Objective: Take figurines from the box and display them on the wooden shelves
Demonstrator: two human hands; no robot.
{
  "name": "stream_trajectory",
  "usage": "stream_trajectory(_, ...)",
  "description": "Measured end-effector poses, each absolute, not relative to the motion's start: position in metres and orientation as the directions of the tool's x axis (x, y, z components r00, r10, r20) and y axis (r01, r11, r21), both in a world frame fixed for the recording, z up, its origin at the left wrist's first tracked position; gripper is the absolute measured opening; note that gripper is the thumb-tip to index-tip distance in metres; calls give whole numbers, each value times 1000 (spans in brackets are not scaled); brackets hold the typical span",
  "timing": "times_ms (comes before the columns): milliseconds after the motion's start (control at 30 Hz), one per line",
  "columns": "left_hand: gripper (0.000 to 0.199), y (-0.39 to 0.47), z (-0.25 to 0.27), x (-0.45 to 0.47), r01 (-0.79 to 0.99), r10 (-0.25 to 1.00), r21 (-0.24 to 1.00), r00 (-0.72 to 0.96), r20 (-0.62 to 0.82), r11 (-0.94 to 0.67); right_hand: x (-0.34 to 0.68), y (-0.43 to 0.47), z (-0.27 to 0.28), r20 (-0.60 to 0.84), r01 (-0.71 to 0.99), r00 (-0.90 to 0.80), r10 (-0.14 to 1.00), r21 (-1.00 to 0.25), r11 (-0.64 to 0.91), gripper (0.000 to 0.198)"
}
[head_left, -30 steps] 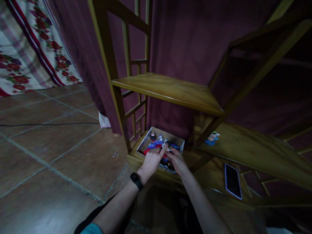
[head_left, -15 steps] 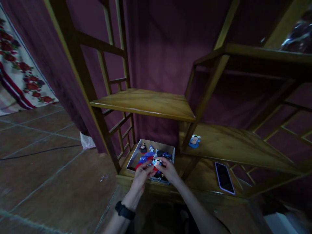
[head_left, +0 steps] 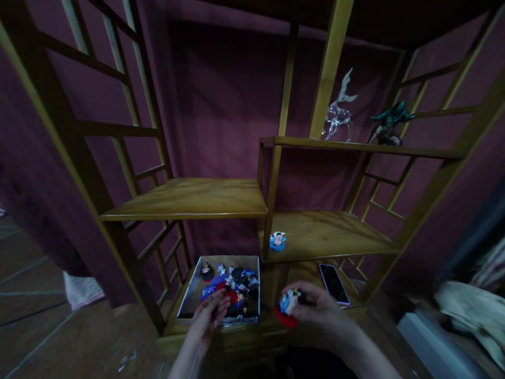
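My right hand point(head_left: 315, 305) grips a small figurine point(head_left: 290, 301) in blue, white and pink on a round red base, held in front of the lower shelf, to the right of the box. Over the front of a shallow open box point(head_left: 188, 300), my left hand point(head_left: 209, 318) has its fingers loosely stretched, with nothing seen in them. Several small figurines point(head_left: 236, 281) on blue, red and black bases lie jumbled in the box. One dark figurine point(head_left: 206, 271) stands upright in its back left corner. A similar figurine on a blue base point(head_left: 277, 241) stands on the middle right shelf.
A phone point(head_left: 334, 284) lies on the bottom board at right. The wooden upright point(head_left: 272, 205) divides the shelves. Above right, a clear deer-like ornament point(head_left: 338, 117) and a dark green statuette point(head_left: 390, 125) stand on a shelf. A grey box-like object point(head_left: 428, 342) sits at lower right.
My hands have parted. The right one has carried the red-based figurine rightward away from the box, while the left one stays over the box's front. The view has swung right.
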State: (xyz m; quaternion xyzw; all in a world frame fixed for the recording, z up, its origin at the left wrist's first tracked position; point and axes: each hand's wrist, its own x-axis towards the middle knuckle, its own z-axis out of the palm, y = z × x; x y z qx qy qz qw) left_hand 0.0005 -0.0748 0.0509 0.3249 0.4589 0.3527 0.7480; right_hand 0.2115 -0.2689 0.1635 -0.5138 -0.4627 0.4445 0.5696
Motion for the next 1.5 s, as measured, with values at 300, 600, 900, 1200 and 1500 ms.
stream_trajectory(300,23,-73,46,4,-147,815,815,277,-509,560,308,-141,234,294,111,449,844,-955,274,36)
stream_trajectory(600,26,-70,51,4,-151,818,829,331,-471,539,314,-66,218,407,233,381,830,-911,340,25)
stream_trajectory(900,25,-67,49,1,-160,816,828,348,-462,537,319,-65,193,324,230,254,911,-935,269,23)
stream_trajectory(1200,21,-64,46,-1,-149,808,826,361,-466,543,312,-100,236,364,255,457,812,-928,273,36)
stream_trajectory(1500,38,-109,67,11,-185,687,802,643,-338,568,224,-275,153,116,113,524,843,-991,67,39)
